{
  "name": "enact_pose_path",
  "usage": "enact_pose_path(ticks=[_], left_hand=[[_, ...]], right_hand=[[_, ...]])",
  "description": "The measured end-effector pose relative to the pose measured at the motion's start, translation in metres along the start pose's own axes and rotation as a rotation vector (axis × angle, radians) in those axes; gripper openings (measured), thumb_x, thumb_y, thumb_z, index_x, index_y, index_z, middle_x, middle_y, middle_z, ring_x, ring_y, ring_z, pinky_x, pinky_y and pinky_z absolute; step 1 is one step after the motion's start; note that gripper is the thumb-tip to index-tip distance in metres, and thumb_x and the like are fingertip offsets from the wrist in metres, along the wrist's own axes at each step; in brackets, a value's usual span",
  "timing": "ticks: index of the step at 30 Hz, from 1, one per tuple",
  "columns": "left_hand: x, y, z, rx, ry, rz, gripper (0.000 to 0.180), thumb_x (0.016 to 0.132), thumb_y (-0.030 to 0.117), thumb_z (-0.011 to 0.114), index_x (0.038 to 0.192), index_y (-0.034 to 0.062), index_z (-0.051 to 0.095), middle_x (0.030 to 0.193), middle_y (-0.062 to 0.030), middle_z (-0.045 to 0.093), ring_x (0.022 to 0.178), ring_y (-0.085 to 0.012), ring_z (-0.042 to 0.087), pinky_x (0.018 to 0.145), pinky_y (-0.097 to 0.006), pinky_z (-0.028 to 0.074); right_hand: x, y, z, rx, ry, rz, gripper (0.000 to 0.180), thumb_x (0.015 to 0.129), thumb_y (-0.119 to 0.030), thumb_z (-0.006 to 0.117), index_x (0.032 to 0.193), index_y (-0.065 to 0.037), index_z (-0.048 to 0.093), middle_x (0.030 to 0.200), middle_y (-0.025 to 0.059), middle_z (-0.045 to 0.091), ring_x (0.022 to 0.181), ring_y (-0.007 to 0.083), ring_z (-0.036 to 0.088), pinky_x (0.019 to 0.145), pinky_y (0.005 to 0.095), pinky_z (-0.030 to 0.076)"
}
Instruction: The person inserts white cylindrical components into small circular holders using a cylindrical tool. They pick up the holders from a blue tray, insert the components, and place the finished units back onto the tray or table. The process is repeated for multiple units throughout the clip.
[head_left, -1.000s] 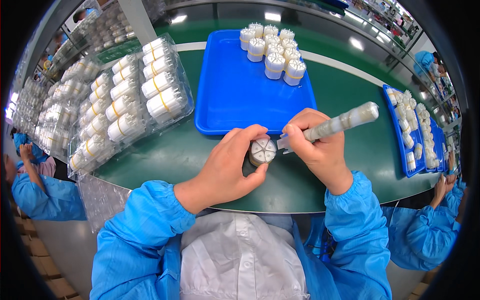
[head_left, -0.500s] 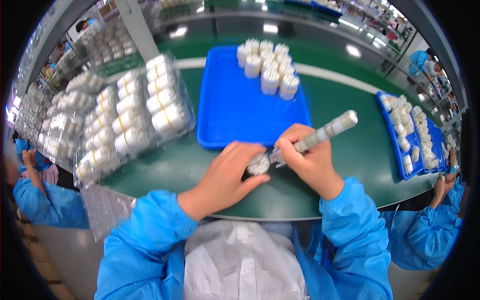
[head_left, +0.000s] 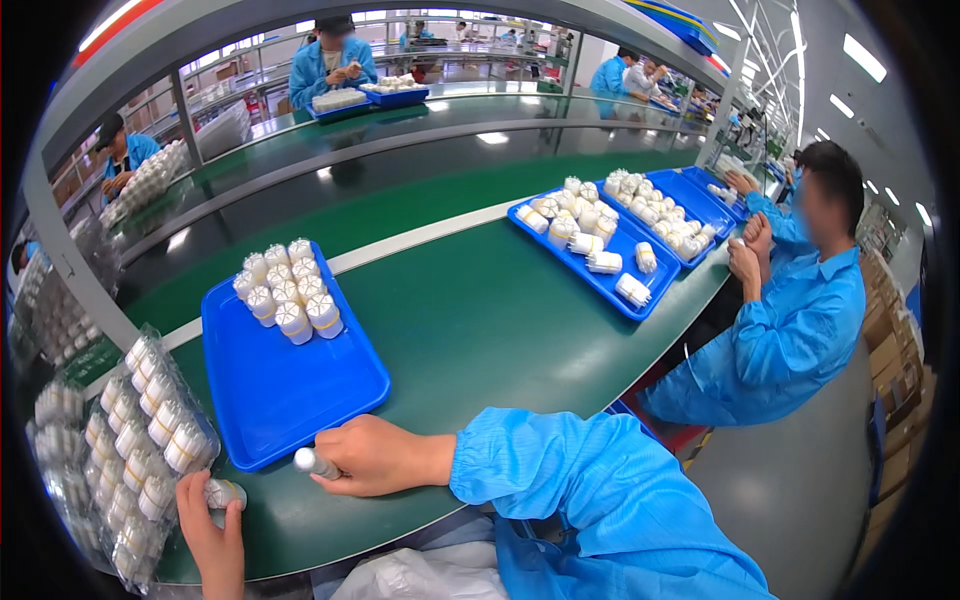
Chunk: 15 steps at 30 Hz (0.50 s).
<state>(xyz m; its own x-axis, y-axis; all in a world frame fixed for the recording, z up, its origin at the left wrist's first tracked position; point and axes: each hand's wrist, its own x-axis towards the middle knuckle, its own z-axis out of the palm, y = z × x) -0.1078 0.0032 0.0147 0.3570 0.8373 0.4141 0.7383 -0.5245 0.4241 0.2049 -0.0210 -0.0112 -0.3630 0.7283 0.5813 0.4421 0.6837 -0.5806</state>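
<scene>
At the lower left, my left hand (head_left: 210, 540) is closed round a short white cylindrical roll (head_left: 228, 494), thumb on one side and fingers on the other. My right hand (head_left: 378, 455), near the front edge of a blue tray (head_left: 280, 405), is wrapped round a thick white-grey stick-like tool (head_left: 313, 461). One rounded end of the tool sticks out of the fist; its other end is hidden. Several white rolls (head_left: 287, 290) with yellow bands stand upright together in the tray's far part.
Clear plastic packs (head_left: 140, 440) of banded white rolls lie beside my left hand. Across the green table (head_left: 480, 300) to the right stand more blue trays (head_left: 640, 310) of rolls. A co-worker in a blue smock (head_left: 800, 310) sits there. Other people work beyond the rail.
The view has swung right, so the tray and both hands now appear further left. My hands have drawn apart; the tool's tip was close to the roll before.
</scene>
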Motion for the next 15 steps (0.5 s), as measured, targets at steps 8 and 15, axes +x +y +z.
enact_pose_path(ticks=[8,15], left_hand=[[0.052,0.081,-0.025,0.243,0.053,0.266,0.045,0.084,0.001,0.072,0.127,-0.0011,0.058,0.125,-0.0212,0.056,0.116,-0.0402,0.055,0.099,-0.047,0.045],[0.193,0.115,0.049,0.013,-0.086,0.540,0.037,0.093,0.009,0.068,0.128,0.0017,0.057,0.123,-0.0193,0.057,0.112,-0.0407,0.060,0.094,-0.045,0.050]], right_hand=[[-0.002,-0.007,0.000,-0.056,-0.133,-0.011,0.019,0.084,-0.021,0.071,0.078,-0.005,0.063,0.075,0.0113,0.060,0.070,0.0342,0.064,0.064,0.0469,0.052],[-0.003,0.000,-0.001,-0.023,-0.094,-0.034,0.017,0.085,-0.020,0.070,0.080,-0.005,0.066,0.077,0.0121,0.063,0.071,0.0346,0.064,0.064,0.0473,0.052]])
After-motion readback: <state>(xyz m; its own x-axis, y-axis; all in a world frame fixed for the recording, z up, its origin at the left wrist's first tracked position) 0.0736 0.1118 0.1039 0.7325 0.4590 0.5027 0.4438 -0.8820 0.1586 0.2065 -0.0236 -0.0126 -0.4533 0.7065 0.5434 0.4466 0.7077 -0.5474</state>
